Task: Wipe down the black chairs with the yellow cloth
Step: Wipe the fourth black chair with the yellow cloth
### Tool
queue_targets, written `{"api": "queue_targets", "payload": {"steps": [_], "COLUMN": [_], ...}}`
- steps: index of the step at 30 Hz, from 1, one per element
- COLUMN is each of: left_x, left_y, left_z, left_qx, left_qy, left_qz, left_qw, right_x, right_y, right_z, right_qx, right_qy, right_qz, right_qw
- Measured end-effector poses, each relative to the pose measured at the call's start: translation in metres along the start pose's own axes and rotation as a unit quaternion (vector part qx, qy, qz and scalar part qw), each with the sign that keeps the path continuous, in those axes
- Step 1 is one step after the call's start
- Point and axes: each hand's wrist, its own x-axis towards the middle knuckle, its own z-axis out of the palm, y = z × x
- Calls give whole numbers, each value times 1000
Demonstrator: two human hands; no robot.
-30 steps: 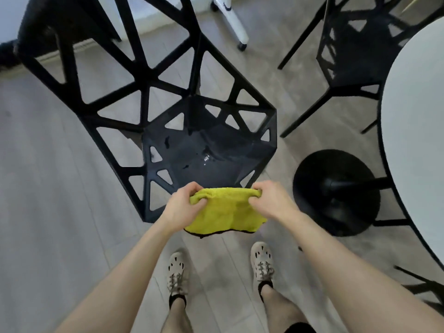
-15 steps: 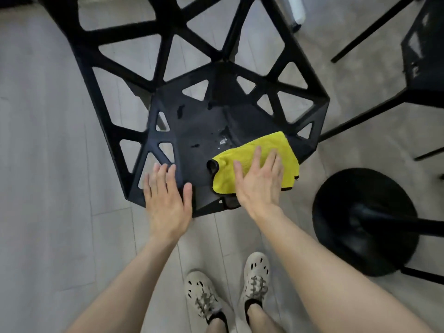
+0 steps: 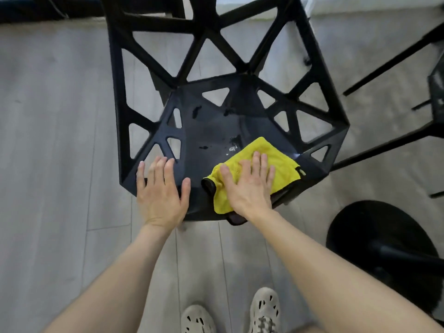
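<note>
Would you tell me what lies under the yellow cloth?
The black chair's seat, near its front edge. The right hand presses the yellow cloth flat; any spots beneath are hidden.

cloth point(image 3: 283, 162) on chair seat point(image 3: 211, 131), right hand point(image 3: 249, 188) on cloth, left hand point(image 3: 161, 193) left of it

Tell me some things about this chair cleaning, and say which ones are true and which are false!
1. The right hand presses flat on the yellow cloth. True.
2. The cloth lies on the floor. False: it lies on the chair.
3. The left hand pinches a corner of the cloth. False: it rests flat on the chair's front edge, apart from the cloth.
4. There are small spots on the chair beside the cloth. True.
5. The chair is white. False: it is black.
</note>
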Motion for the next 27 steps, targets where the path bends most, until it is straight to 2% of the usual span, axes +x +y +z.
{"api": "queue_targets", "payload": {"steps": [4,11,18,22,25,27], "left_x": [19,20,24,23,30,36], "left_y": [-7,-8,-10,-7,-3,0], "left_z": [4,3,18,7,-5,-3], "left_qx": [4,-13,-20,-4,-48,-49], "left_qy": [12,61,130,100,64,73], "left_qz": [15,27,14,18,-19,-38], "left_qw": [1000,998,991,995,997,995], "right_x": [12,24,60,55,48,50], "right_y": [-12,3,5,0,-7,-9], "right_z": [15,7,6,1,-5,-4], "right_qx": [-69,-103,-148,-174,-193,-188], "right_qy": [67,14,40,27,15,5], "right_qz": [13,-41,-112,-91,-49,-46], "right_qw": [995,994,982,980,980,981]}}
